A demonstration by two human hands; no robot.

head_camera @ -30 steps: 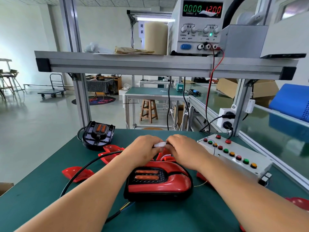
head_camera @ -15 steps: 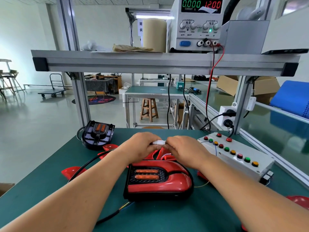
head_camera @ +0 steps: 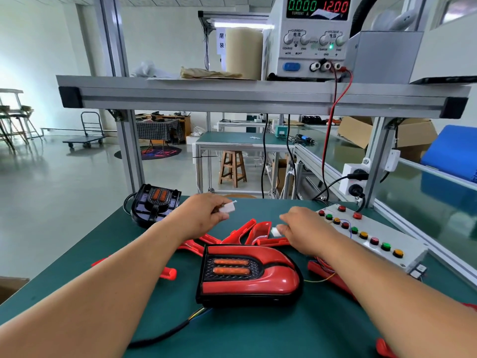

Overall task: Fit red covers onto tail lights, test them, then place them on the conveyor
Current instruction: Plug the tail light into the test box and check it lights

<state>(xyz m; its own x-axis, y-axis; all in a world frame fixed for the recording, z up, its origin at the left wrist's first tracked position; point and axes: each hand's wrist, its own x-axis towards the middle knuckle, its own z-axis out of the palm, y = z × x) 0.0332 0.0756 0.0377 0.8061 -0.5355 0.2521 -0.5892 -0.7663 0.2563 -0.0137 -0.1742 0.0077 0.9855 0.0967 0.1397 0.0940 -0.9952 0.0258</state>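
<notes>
- Nearest us on the green worktop [head_camera: 258, 332] lies a tail light [head_camera: 232, 267]. Its red cover [head_camera: 273, 281] sits over the black housing, and a black cable [head_camera: 165, 337] trails from its near left corner.
- Our left hand [head_camera: 204, 215] hovers above the worktop, beyond the light and to its left. Thumb and forefinger pinch a small white plug [head_camera: 227, 208], and the other fingers curl under.
- Our right hand [head_camera: 302, 228] sits lower and to the right, its fingertips pinching a second white plug [head_camera: 275, 231]. The two plugs are apart.
- Loose red covers [head_camera: 242, 232] lie just behind the tail light, below and between our hands.
- Right of our right hand stands a button box [head_camera: 402, 254] with red, green and yellow buttons.
- At the far left of the worktop rests a bare tail light [head_camera: 154, 205].
- On the shelf above, the power supply [head_camera: 309, 34] reads 0.000 and 12.00.
</notes>
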